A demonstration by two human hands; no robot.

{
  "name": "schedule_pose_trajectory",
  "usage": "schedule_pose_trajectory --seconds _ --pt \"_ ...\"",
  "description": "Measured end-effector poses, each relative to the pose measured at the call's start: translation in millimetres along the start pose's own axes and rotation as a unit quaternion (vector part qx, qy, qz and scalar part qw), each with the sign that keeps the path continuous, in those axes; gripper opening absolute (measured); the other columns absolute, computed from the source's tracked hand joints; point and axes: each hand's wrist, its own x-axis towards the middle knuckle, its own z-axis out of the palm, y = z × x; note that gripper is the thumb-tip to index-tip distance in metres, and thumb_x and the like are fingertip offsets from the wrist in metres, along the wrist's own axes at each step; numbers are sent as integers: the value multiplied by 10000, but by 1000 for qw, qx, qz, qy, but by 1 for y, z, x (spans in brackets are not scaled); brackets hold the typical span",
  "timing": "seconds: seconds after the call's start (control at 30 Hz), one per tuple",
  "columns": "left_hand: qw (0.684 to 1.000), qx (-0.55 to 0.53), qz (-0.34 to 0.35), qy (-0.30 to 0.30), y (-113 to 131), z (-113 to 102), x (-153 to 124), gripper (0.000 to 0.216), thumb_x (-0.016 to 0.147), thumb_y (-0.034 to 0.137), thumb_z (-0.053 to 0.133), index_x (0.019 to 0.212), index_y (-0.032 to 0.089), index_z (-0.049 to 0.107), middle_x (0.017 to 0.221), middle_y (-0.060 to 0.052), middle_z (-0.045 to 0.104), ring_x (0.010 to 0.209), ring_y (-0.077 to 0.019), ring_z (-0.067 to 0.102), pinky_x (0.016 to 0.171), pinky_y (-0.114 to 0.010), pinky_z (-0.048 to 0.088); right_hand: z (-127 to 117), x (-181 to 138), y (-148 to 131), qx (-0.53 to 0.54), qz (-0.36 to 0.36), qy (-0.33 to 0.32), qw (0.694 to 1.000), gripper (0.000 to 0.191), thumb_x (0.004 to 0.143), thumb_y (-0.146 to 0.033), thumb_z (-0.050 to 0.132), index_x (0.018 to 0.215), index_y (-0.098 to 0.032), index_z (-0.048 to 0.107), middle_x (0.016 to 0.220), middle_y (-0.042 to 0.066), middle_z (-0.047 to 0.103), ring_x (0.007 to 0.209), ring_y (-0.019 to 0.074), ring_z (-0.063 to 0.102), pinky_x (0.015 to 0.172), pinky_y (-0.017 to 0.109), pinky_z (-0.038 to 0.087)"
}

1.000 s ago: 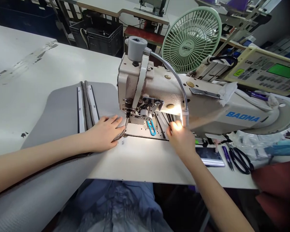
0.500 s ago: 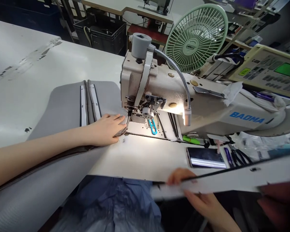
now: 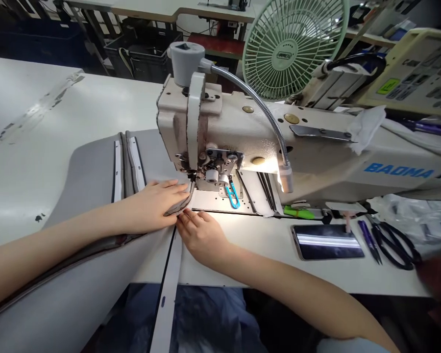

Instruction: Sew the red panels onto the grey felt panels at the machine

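My left hand (image 3: 158,202) rests on the grey fabric (image 3: 90,169), its fingers stretched forward. The fabric's brown-edged fold lies between those fingers and the thumb, close to the needle area of the sewing machine (image 3: 206,166). Just in front of it, my right hand (image 3: 204,238) has its fingertips closed on the upper end of a white strip (image 3: 169,294) with a black edge. That end is partly hidden by the fingers, at the fabric's edge. The strip hangs down over the table's front edge. Two similar white strips (image 3: 117,171) run along a seam in the fabric.
Right of the needle are a blue looped piece (image 3: 232,193) and a bright green tool (image 3: 299,212). A phone (image 3: 329,241), a purple pen-like tool (image 3: 369,240) and black-handled scissors (image 3: 396,245) lie on the table. Behind the machine stands a green fan (image 3: 296,49).
My right hand has come from the lower right to the fabric's edge, bringing the white strip, which now hangs downward. My left hand stays on the fabric near the needle. The view has shifted slightly.
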Motion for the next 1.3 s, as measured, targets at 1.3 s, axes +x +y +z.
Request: schedule_pose_trajectory --seconds 1.3 --pt "1000 -15 3 -4 9 4 8 454 900 218 409 1330 233 555 1531 -38 431 1418 -342 331 1083 -510 329 9 -3 14 46 26 21 998 326 986 -138 430 1230 -62 633 1254 146 667 1193 284 572 818 379 508"
